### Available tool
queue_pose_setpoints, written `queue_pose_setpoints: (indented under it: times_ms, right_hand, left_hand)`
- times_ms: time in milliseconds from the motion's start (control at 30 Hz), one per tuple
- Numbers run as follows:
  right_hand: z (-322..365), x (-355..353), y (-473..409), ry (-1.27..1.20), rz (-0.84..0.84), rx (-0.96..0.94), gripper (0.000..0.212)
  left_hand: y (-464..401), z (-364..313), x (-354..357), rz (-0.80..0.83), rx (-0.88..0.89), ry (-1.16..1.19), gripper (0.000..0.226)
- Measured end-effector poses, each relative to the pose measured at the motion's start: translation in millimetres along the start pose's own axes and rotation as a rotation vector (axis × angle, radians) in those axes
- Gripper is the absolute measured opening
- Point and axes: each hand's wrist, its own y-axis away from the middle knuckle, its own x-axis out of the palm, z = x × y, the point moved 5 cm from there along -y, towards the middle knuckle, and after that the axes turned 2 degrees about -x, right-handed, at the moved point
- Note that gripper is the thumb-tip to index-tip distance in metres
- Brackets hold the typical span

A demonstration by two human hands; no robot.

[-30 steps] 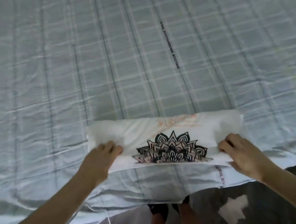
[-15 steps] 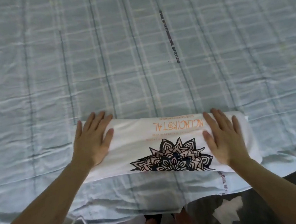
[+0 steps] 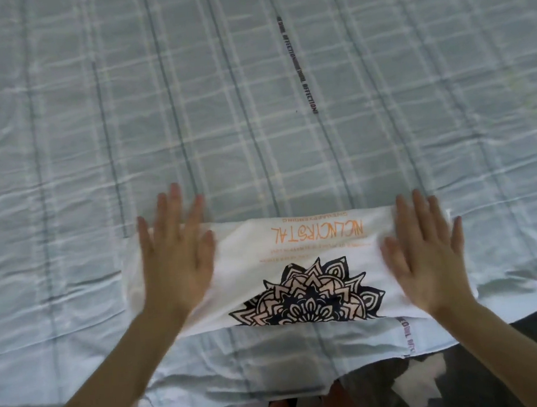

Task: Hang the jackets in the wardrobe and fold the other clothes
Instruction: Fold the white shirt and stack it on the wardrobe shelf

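Two flat hands, left hand (image 3: 176, 264) and right hand (image 3: 424, 254), fingers spread, press the folded white cotton T-shirt (image 3: 299, 266) with black mandala print and orange lettering, on the pale-blue checked bed sheet (image 3: 253, 122).

One shirt (image 3: 299, 266) (folded), two hands

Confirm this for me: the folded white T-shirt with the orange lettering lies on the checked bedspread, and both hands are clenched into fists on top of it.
Not quite. In the head view the left hand and right hand lie flat with fingers straight and spread, pressing the ends of the folded white T-shirt, not clenched into fists. The rest holds: the shirt with orange lettering lies on the checked bedspread.
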Motion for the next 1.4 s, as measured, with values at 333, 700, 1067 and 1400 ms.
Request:
queue_pose_setpoints:
  times_ms: [333, 700, 1067, 1400]
  right_hand:
    - [3.2, 29.0, 3.5, 0.063, 0.031, -0.136, 0.061]
    - [59.4, -5.5, 51.6, -0.388, -0.308, -0.255, 0.04]
    - [107.9, 58.3, 129.6, -0.994, 0.159, 0.667, 0.019]
    - [154.7, 20.7, 112.7, -2.198, 0.069, 1.264, 0.032]
  left_hand:
    - [-9.7, -42.4, 67.4, 0.286, 0.215, -0.027, 0.054]
    - [-41.9, -94.5, 49.8, 0.404, 0.432, 0.152, 0.067]
    - [-72.0, -132.8, 69.6, 1.038, 0.318, -0.043, 0.055]
    - [-23.9, -128.5, -32.3, 1.216, 0.079, 0.391, 0.043]
